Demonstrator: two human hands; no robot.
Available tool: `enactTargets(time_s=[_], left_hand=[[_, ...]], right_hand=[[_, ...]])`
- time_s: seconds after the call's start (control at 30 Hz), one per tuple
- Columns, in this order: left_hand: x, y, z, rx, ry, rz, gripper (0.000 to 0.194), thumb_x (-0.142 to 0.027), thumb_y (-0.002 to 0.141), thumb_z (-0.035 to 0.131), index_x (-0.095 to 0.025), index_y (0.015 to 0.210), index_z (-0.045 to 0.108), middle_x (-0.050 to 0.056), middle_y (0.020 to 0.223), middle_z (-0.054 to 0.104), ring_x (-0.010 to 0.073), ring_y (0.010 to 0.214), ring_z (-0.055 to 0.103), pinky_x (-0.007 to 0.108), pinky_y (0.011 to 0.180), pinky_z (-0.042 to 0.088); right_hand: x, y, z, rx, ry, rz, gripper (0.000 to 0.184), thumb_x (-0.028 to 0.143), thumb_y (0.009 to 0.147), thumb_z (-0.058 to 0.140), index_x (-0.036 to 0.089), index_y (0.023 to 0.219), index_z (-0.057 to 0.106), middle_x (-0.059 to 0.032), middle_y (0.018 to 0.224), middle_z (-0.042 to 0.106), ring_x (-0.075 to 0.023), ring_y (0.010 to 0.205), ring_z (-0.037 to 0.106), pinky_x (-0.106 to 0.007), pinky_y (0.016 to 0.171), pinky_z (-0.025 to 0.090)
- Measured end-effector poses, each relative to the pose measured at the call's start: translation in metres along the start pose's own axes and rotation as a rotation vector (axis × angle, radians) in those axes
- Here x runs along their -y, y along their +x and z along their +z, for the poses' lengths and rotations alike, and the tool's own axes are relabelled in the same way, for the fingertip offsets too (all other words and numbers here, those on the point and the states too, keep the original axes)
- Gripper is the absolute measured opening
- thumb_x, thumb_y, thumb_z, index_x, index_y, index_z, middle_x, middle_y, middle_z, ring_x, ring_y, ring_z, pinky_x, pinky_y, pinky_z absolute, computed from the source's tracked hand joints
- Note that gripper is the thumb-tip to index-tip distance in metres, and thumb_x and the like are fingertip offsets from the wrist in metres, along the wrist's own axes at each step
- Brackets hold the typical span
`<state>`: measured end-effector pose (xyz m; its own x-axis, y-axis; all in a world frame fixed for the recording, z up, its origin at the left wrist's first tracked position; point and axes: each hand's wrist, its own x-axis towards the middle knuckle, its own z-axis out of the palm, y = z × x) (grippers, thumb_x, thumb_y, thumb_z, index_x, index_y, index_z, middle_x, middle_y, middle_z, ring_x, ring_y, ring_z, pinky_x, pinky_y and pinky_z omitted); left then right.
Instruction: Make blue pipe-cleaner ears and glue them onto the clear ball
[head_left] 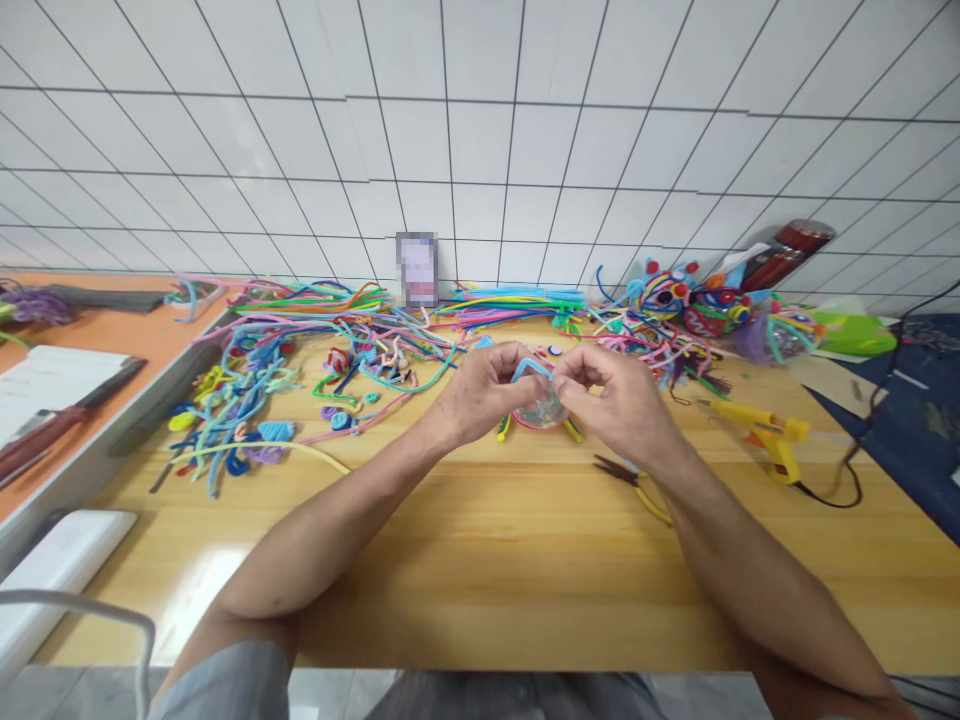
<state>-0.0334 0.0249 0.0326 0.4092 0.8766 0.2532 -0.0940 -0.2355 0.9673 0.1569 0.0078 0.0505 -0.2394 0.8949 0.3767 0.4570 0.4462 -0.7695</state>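
Above the middle of the wooden table, my left hand and my right hand are close together with thumbs and fingers pinched. Between them is a light blue pipe cleaner bent at an angle, with its ends at my fingertips. Just below my fingers shows a clear, rounded plastic piece with a pinkish-red rim; my fingers cover part of it, and I cannot tell whether they touch it. Short yellow-green ends stick out beneath it. Pliers with yellow handles lie near my right wrist.
A yellow glue gun with a black cord lies at right. Loose pipe cleaners line the tiled wall, with shaped pieces at left. Finished colourful figures, a dark red flask and a phone stand behind.
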Motion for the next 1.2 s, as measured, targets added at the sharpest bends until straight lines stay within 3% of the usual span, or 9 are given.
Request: enactTargets(time_s=[0.17,0.33,0.5,0.6,0.7,0.8,0.93,1.07,1.2], left_hand=[[-0.002,-0.004,0.004,-0.113,0.257,0.142,0.011,-0.023,0.082,0.065,-0.018,0.075,0.06,-0.004,0.065,0.06,0.0089,0.059,0.049,0.022,0.057,0.039],[0.002,-0.01,0.004,-0.175,0.631,0.336,0.006,-0.017,0.086,0.061,-0.02,0.084,0.066,0.001,0.076,0.069,0.0139,0.071,0.061,0.025,0.07,0.046],[0.018,-0.009,-0.002,-0.183,0.948,0.608,0.013,-0.025,0.096,0.059,-0.022,0.09,0.069,0.007,0.083,0.073,0.0194,0.078,0.067,0.031,0.076,0.049],[0.023,-0.007,-0.006,-0.184,1.011,0.652,0.011,-0.023,0.095,0.06,-0.022,0.092,0.07,0.007,0.085,0.074,0.0199,0.08,0.067,0.032,0.078,0.05],[0.02,-0.006,-0.007,-0.204,0.949,0.609,0.01,-0.021,0.091,0.061,-0.022,0.093,0.071,0.006,0.087,0.076,0.02,0.082,0.068,0.032,0.08,0.05],[0.012,-0.006,-0.006,-0.254,0.772,0.501,0.009,-0.017,0.088,0.063,-0.021,0.089,0.071,0.003,0.084,0.075,0.0177,0.078,0.067,0.03,0.078,0.05],[0.001,-0.006,-0.002,-0.324,0.562,0.32,0.006,-0.017,0.084,0.065,-0.021,0.079,0.067,0.0,0.076,0.073,0.0146,0.07,0.062,0.028,0.073,0.048],[0.0,-0.006,0.004,-0.311,0.351,0.205,0.009,-0.025,0.081,0.07,-0.02,0.076,0.065,-0.001,0.072,0.07,0.0139,0.069,0.06,0.027,0.07,0.049],[0.006,-0.009,0.02,-0.156,0.034,-0.001,0.014,-0.029,0.077,0.073,-0.019,0.073,0.064,-0.002,0.065,0.067,0.0128,0.061,0.06,0.026,0.063,0.051]], right_hand=[[0.002,0.003,-0.002,0.063,0.18,0.193,0.017,0.036,0.083,0.064,0.021,0.074,0.064,0.0013,0.069,0.063,-0.0136,0.062,0.056,-0.027,0.058,0.043],[0.002,0.005,-0.003,0.092,0.322,0.291,0.022,0.039,0.08,0.071,0.021,0.071,0.065,0.0013,0.066,0.063,-0.0136,0.06,0.056,-0.027,0.058,0.046],[-0.003,0.005,0.001,0.103,0.484,0.338,0.026,0.041,0.078,0.078,0.021,0.069,0.064,-0.0008,0.065,0.065,-0.0142,0.059,0.057,-0.027,0.055,0.047],[-0.005,0.005,0.001,0.109,0.48,0.304,0.023,0.041,0.08,0.078,0.02,0.076,0.07,-0.0018,0.07,0.068,-0.015,0.062,0.06,-0.028,0.058,0.051],[-0.003,0.005,-0.006,0.083,0.368,0.232,0.02,0.038,0.081,0.078,0.019,0.086,0.073,-0.0013,0.077,0.071,-0.0156,0.068,0.064,-0.029,0.065,0.054],[-0.005,0.004,-0.024,-0.038,0.222,0.155,0.018,0.035,0.083,0.077,0.02,0.093,0.074,-0.0017,0.086,0.075,-0.0163,0.076,0.068,-0.03,0.072,0.055],[-0.025,-0.014,-0.053,-0.144,0.044,0.16,0.018,0.035,0.084,0.077,0.021,0.094,0.074,-0.0012,0.088,0.075,-0.016,0.079,0.067,-0.029,0.073,0.053],[-0.062,-0.063,-0.077,-0.132,-0.07,0.308,0.026,0.045,0.084,0.075,0.019,0.087,0.073,-0.0001,0.077,0.072,-0.0159,0.071,0.064,-0.029,0.068,0.049],[-0.102,-0.126,-0.1,-0.21,-0.158,0.474,0.035,0.054,0.081,0.071,0.019,0.074,0.068,0.0003,0.065,0.067,-0.0172,0.064,0.061,-0.032,0.066,0.048]])
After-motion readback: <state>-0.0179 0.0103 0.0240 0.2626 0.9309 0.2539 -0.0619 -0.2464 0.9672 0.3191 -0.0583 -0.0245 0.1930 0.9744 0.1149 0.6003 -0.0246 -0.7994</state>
